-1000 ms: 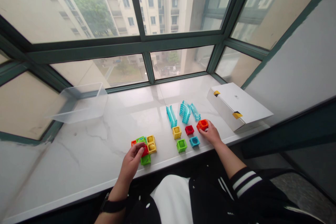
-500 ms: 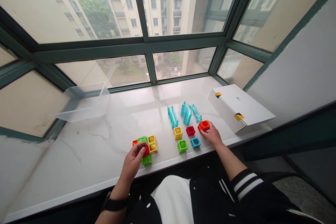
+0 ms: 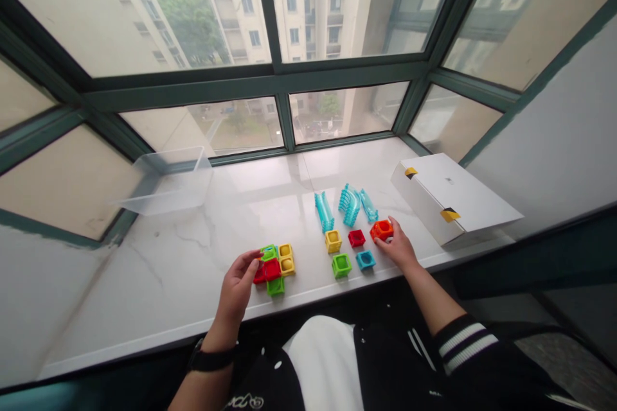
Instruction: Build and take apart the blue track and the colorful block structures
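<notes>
On the left, a cluster of joined toy blocks [image 3: 274, 270] in red, green and yellow lies on the white sill. My left hand [image 3: 238, 279] is at the cluster's left side, its thumb and fingers a little apart over the edge; whether the fingertips touch a block is hard to see. Farther right, my right hand [image 3: 399, 247] has its fingers around an orange block [image 3: 382, 230], which is at the sill's surface. Beside it lie a red block [image 3: 357, 238], a blue block [image 3: 365, 260], a yellow block [image 3: 333, 241] and a green block [image 3: 341, 265], each separate.
Behind the loose blocks lie a straight clear-blue track piece [image 3: 324, 212], a curved one [image 3: 349, 205] and a smaller one [image 3: 369, 205]. A clear plastic bin [image 3: 168, 202] stands back left. At right sits a white box [image 3: 457, 196] with yellow-black tabs.
My left hand has drawn back left off the cluster, uncovering its red blocks. The right hand keeps its hold on the orange block. The whole view has shifted slightly.
</notes>
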Available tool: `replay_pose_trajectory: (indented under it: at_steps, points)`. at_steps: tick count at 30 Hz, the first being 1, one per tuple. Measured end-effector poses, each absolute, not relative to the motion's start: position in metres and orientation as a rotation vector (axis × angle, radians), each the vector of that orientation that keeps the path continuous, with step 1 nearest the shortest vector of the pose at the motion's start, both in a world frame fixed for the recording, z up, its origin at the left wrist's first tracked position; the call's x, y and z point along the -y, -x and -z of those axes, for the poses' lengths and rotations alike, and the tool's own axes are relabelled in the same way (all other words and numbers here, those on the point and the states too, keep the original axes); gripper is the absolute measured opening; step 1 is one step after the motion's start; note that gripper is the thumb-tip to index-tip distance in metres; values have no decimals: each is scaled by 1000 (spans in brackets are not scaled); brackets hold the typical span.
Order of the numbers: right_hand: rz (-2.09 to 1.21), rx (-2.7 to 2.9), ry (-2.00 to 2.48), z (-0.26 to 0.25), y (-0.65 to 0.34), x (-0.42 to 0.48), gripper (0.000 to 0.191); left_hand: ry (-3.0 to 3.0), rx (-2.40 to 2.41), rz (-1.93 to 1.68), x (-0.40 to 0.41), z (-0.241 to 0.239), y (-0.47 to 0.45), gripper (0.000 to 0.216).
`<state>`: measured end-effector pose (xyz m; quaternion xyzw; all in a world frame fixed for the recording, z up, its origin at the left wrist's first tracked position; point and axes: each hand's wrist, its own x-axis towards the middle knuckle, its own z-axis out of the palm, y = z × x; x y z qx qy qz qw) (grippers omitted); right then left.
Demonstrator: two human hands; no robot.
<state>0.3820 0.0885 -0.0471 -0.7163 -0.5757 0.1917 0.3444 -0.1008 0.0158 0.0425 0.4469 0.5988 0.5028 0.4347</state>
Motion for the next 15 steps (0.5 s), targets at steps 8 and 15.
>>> replay_pose_trajectory:
  at_steps: [8, 15]
  points:
    - [-311, 1612, 1806, 29, -391, -71, 97, -1287, -1614, -1213, -13, -38, 110, 49]
    - [-75, 1538, 1626, -37, -361, -53, 74, -1418, -1778, -1000, -17, -23, 90, 64]
